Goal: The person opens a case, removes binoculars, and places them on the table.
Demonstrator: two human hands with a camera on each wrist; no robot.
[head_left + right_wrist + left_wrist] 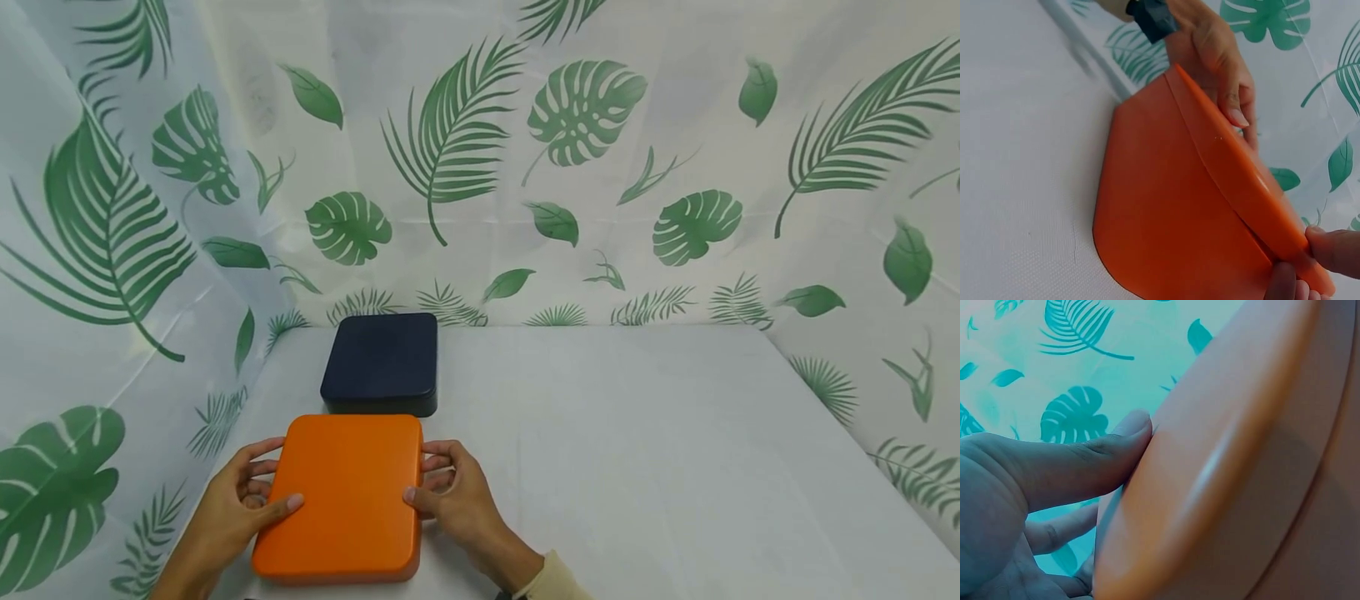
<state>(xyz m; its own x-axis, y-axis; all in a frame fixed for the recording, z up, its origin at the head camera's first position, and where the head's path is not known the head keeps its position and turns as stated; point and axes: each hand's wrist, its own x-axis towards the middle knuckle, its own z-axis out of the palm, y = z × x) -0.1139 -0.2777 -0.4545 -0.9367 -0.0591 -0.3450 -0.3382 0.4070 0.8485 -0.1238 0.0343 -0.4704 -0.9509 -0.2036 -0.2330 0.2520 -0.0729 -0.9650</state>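
Observation:
A square orange box with rounded corners sits at the front left of the table, its lid (345,492) facing up. On its left, my left hand (228,504) grips the lid, thumb on the top near the edge and fingers along the side. At the right edge my right hand (461,500) pinches the lid's rim between thumb and fingers. The right wrist view shows the box body (1154,194) under the lid, with a thin dark gap at the seam near the right fingers. Inside the box is hidden.
Right behind the orange box stands a dark navy box (382,358) with its top on. A white cloth covers the table (637,467). White curtains with green leaf prints (480,192) hang at the back and both sides.

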